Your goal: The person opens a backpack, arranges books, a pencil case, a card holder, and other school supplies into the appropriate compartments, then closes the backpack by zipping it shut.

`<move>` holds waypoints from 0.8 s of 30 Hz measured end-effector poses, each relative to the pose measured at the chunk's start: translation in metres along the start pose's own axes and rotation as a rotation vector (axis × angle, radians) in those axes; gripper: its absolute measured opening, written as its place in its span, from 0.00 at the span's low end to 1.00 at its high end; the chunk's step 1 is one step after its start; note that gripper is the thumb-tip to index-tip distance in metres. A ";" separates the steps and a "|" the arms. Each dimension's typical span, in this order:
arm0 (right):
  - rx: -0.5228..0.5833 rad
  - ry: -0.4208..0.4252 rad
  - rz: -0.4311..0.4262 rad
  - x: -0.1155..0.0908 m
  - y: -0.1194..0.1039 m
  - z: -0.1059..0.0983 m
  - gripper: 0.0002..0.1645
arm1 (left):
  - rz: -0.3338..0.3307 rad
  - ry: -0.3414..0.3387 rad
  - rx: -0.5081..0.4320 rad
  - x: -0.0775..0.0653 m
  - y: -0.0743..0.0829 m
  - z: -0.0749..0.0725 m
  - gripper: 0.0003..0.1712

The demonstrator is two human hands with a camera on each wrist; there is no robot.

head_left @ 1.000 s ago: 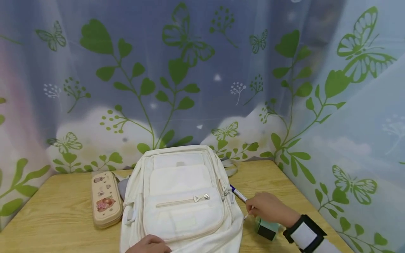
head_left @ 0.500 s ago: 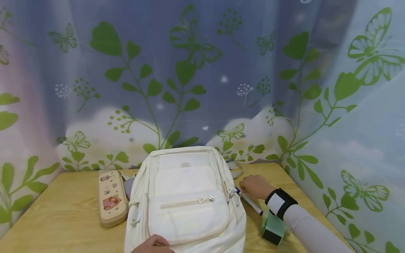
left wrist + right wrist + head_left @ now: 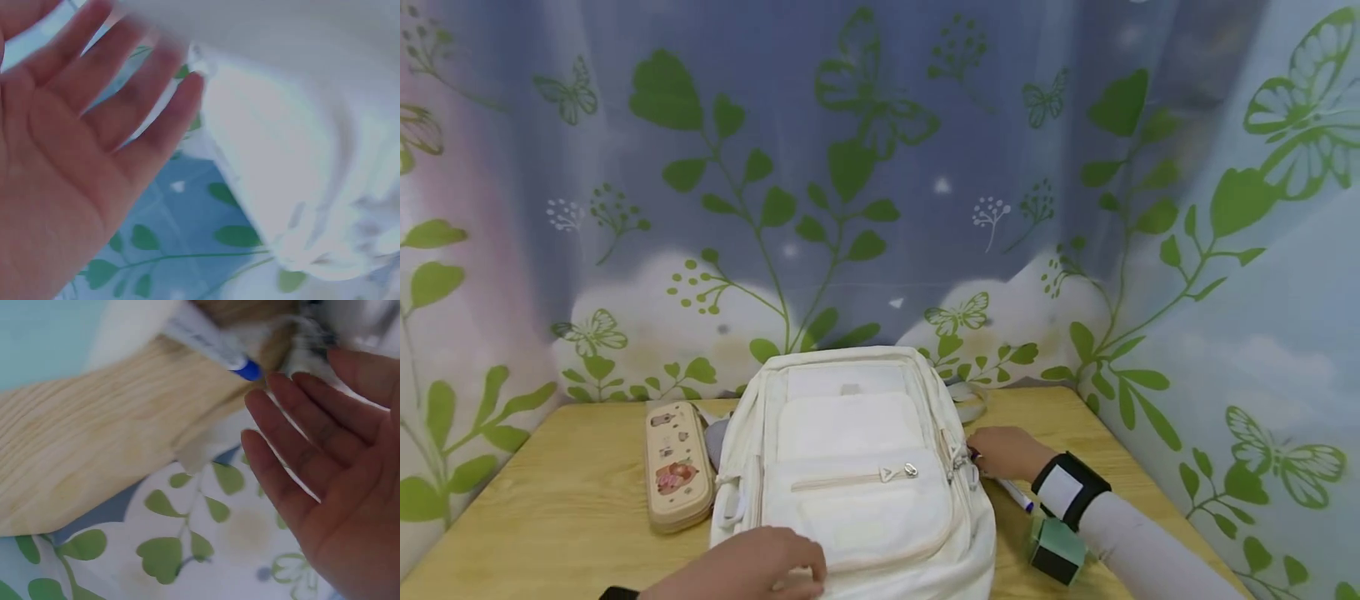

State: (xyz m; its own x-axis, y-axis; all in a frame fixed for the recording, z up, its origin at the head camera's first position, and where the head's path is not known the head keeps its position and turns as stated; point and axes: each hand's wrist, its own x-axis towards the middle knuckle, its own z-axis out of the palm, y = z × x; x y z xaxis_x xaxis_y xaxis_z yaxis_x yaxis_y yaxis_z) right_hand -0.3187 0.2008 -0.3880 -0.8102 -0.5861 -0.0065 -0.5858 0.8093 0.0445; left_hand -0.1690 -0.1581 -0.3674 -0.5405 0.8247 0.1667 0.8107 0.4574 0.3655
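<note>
A white backpack (image 3: 857,467) lies front up on the table, its small front zipper (image 3: 857,478) facing me. My left hand (image 3: 760,567) is over the bag's lower left front; in the left wrist view its fingers (image 3: 156,119) are extended close to the white fabric, and whether they touch it I cannot tell. My right hand (image 3: 1011,452) is low beside the bag's right side, at the upper end of a white marker with a blue cap (image 3: 249,370). Its fingers (image 3: 294,434) are straight and nearly reach the cap in the right wrist view, holding nothing.
To the bag's left lies a beige pencil case (image 3: 679,467) with printed cartoon figures. A green and black block (image 3: 1057,552) sits below my right wrist. The wooden table (image 3: 602,500) is backed by a leaf-and-butterfly curtain (image 3: 880,208).
My right hand has moved up and away from the bag's lower right edge toward the marker's upper end. The left hand has risen and come further over the bag.
</note>
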 end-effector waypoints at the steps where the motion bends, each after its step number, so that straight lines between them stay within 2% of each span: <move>1: 0.000 0.003 0.001 -0.002 -0.001 -0.002 0.05 | -0.034 0.002 0.006 0.006 0.005 -0.009 0.09; 3: 0.011 0.012 0.007 -0.006 -0.004 -0.005 0.03 | -0.125 0.006 0.014 0.019 0.014 -0.025 0.09; 6: 0.064 0.012 -0.006 -0.011 -0.008 -0.010 0.05 | -0.126 0.032 0.099 0.045 0.012 -0.037 0.08; 10: 0.170 -0.011 -0.033 -0.013 -0.013 -0.014 0.12 | -0.134 -0.017 0.212 0.083 -0.004 -0.037 0.06; 14: 0.261 -0.025 -0.049 -0.012 -0.014 -0.015 0.11 | -0.250 -0.098 0.255 0.118 -0.017 -0.024 0.09; 18: 0.290 0.023 -0.092 -0.011 -0.014 -0.012 0.04 | -0.368 -0.109 0.322 0.142 -0.024 -0.002 0.21; 21: 0.183 0.127 -0.131 -0.014 -0.017 -0.007 0.01 | -0.419 -0.097 0.419 0.152 -0.029 0.016 0.26; 24: -0.015 0.245 -0.150 -0.021 -0.020 -0.003 0.04 | -0.463 -0.091 0.467 0.155 -0.036 0.030 0.28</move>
State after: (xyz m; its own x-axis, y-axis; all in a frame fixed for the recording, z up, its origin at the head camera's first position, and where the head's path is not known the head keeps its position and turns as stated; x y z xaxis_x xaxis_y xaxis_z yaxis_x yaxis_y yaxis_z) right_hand -0.2895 0.1965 -0.3855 -0.6845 -0.6927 0.2274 -0.6966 0.7134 0.0762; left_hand -0.2750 -0.0361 -0.3823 -0.8518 0.5239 0.0021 0.5229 0.8505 -0.0577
